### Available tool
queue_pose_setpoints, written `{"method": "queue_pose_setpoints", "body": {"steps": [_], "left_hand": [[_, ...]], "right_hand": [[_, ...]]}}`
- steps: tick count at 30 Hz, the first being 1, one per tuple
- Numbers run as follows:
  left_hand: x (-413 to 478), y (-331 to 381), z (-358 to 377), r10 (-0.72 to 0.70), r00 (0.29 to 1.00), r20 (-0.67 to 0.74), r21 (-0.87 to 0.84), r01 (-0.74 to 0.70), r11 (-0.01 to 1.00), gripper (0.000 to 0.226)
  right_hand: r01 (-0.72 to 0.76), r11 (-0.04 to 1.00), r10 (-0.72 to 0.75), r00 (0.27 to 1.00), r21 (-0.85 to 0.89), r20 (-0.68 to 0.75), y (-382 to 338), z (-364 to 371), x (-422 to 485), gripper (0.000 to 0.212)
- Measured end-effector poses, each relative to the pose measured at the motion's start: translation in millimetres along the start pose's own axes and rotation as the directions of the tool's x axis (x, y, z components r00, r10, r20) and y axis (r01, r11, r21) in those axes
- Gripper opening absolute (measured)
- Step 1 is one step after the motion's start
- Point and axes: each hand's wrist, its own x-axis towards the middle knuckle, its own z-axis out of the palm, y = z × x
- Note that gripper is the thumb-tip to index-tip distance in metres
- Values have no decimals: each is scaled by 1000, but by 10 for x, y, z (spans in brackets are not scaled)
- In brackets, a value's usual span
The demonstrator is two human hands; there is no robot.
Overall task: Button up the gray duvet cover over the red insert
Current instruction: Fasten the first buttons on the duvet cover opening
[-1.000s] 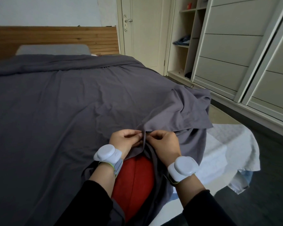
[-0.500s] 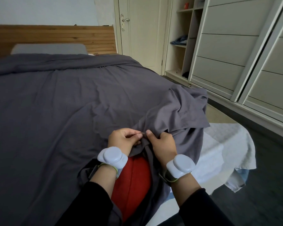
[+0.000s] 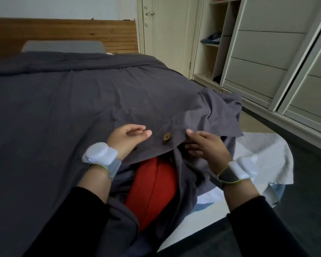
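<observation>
Nearest me, the red insert (image 3: pixel 152 193) shows through the unfastened gap of the gray duvet cover (image 3: pixel 72 112), between my forearms. Just beyond it, my left hand (image 3: pixel 127 140) rests on the cover, fingers loose, holding nothing. My right hand (image 3: pixel 206 148) touches the flap's edge; whether it pinches, I can't tell. A wooden button (image 3: pixel 166 136) sits between them. The cover runs on to the headboard (image 3: pixel 63 32).
</observation>
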Motion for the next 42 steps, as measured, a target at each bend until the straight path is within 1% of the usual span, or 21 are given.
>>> {"method": "queue_pose_setpoints", "body": {"steps": [2, 3, 5, 6, 9, 11, 13, 15, 16, 18, 21, 22, 23, 25, 26, 29, 32, 34, 36, 39, 42], "left_hand": [[-109, -11, -172, -62, 994, 88, 184, 45, 982, 49], [-279, -82, -244, -109, 989, 103, 312, 72, 948, 60], [-345, -136, -342, -152, 983, 108, 470, 84, 878, 75], [-408, -162, -369, -184, 975, 122, 495, 101, 863, 78], [-556, -254, -349, -280, 951, 131, 531, 172, 830, 79], [-647, -330, -332, -260, 963, 71, 560, 177, 809, 64], [-751, -389, -376, -247, 969, 17, 608, 186, 772, 44], [-843, -429, -445, -267, 963, -26, 628, 224, 745, 39], [-888, -435, -466, -257, 965, -46, 623, 229, 748, 38], [-963, -438, -474, -189, 978, -84, 566, 203, 799, 32], [-1068, -410, -452, -23, 991, -130, 432, 77, 899, 22], [-1102, -393, -453, 30, 990, -138, 384, 25, 923, 20], [-1137, -369, -457, 75, 986, -149, 334, -21, 942, 19], [-1178, -335, -456, 147, 974, -172, 255, -100, 962, 20], [-1193, -322, -455, 161, 971, -177, 219, -120, 968, 21], [-1230, -305, -425, 104, 980, -168, 15, -103, 995, 25], [-1297, -296, -339, 30, 990, -139, -103, -44, 994, 23], [-1342, -318, -264, -78, 994, -76, -267, 56, 962, 20], [-1379, -332, -229, -155, 988, -23, -356, 137, 924, 24], [-1416, -363, -237, -175, 984, -20, -259, 164, 952, 26], [-1453, -387, -272, -113, 993, -25, -119, 109, 987, 19]], "right_hand": [[48, 969, -86, 985, -241, -147, 65, -36, -49, 28], [45, 943, -116, 973, -329, -199, 155, -26, -188, 34], [60, 908, -156, 967, -414, -202, 178, 43, -283, 47], [53, 886, -148, 974, -460, -173, 182, 105, -390, 52], [13, 736, -127, 985, -677, -118, 287, 280, -670, 53], [-3, 644, -142, 982, -765, -123, 413, 338, -823, 44], [-38, 688, -130, 976, -725, -174, 532, 329, -935, 31], [-113, 744, -77, 965, -658, -252, 626, 304, -1030, 22], [-149, 745, -41, 963, -651, -268, 682, 297, -1076, 21], [-204, 725, 48, 968, -657, -248, 797, 299, -1155, 21], [-202, 669, 116, 979, -715, -168, 921, 290, -1212, 12], [-204, 691, 125, 979, -693, -164, 939, 274, -1233, 9], [-222, 752, 148, 975, -620, -168, 942, 253, -1267, 9], [-297, 887, 240, 951, -354, -196, 902, 214, -1359, 13], [-332, 920, 292, 935, -208, -202, 879, 193, -1407, 16], [-376, 918, 395, 891, 127, -225, 823, 175, -1517, 21], [-348, 891, 417, 882, 291, -222, 815, 217, -1609, 39], [-334, 895, 396, 900, 297, -183, 802, 259, -1695, 51], [-335, 903, 369, 926, 270, -85, 766, 311, -1777, 57], [-290, 940, 286, 957, 181, 48, 680, 417, -1861, 45], [-222, 968, 216, 974, 118, 60, 571, 508, -1860, 36]]}}
